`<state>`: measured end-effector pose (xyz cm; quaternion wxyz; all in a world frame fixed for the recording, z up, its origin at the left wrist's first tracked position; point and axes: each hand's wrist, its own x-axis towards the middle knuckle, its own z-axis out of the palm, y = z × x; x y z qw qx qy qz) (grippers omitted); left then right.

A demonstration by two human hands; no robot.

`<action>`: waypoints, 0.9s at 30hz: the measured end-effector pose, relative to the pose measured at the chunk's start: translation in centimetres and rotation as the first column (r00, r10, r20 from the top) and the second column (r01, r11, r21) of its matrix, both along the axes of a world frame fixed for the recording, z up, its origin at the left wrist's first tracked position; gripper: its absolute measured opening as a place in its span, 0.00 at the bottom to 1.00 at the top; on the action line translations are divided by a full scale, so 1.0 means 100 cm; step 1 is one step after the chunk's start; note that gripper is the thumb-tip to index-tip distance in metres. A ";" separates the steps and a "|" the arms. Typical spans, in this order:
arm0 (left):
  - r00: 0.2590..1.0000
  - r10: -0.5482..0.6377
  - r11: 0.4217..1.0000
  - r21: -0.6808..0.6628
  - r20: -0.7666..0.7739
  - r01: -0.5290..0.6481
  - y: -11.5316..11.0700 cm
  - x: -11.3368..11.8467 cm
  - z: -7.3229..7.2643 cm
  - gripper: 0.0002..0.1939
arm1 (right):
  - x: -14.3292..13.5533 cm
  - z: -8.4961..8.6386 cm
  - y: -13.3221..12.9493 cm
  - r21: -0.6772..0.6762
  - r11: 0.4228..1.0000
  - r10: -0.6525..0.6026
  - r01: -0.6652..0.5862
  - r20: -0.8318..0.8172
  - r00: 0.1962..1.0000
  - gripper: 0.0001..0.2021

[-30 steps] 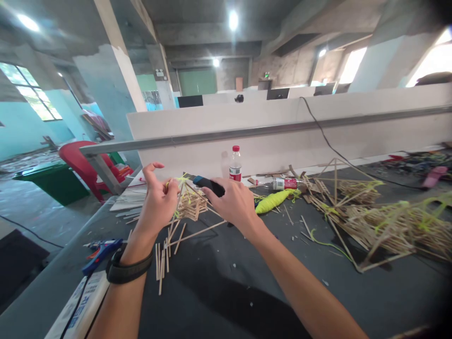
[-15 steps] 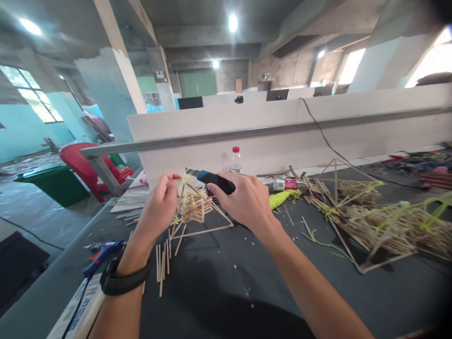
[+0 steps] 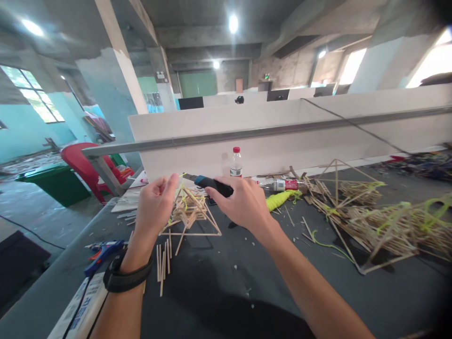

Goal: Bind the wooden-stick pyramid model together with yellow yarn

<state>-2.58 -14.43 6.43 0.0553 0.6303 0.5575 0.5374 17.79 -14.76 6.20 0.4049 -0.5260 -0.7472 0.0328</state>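
Observation:
My right hand (image 3: 243, 200) is wrapped round a black and blue utility knife (image 3: 215, 185), its blade pointing left. My left hand (image 3: 155, 202), wearing a black wristband, is closed in a pinch just left of the blade tip. A short bit of yellow-green string (image 3: 183, 174) shows between the left fingertips and the blade; most of what the fingers hold is hidden. Below both hands, a small frame of thin wooden sticks (image 3: 190, 209) stands on the dark table, with yellow-green string at its top and left side.
Loose sticks (image 3: 163, 263) lie in front of the frame. A blue glue gun (image 3: 102, 256) is at left. Behind are an upright bottle (image 3: 236, 162), a lying bottle (image 3: 282, 184) and a yellow-green string bundle (image 3: 282, 200). More stick frames (image 3: 381, 230) are piled at right.
The stick frame has shifted left and down and turned a little, apart from the blade. My left hand has turned and moved slightly left; the knife has moved slightly left.

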 end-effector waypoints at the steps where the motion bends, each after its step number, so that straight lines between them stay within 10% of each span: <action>1: 0.999 0.035 0.999 0.019 0.001 -0.035 0.000 0.001 0.000 0.23 | -0.001 -0.001 0.000 -0.017 1.000 0.005 -0.005 0.002 1.000 0.17; 10: 0.989 0.134 0.986 0.092 0.064 -0.140 0.008 -0.011 -0.009 0.21 | -0.005 -0.006 -0.001 -0.042 0.999 0.029 -0.029 0.006 1.000 0.18; 27: 0.931 0.187 0.918 0.394 -0.313 -0.052 -0.011 0.017 -0.002 0.23 | -0.015 -0.005 -0.015 0.027 0.999 0.033 -0.034 0.015 0.999 0.15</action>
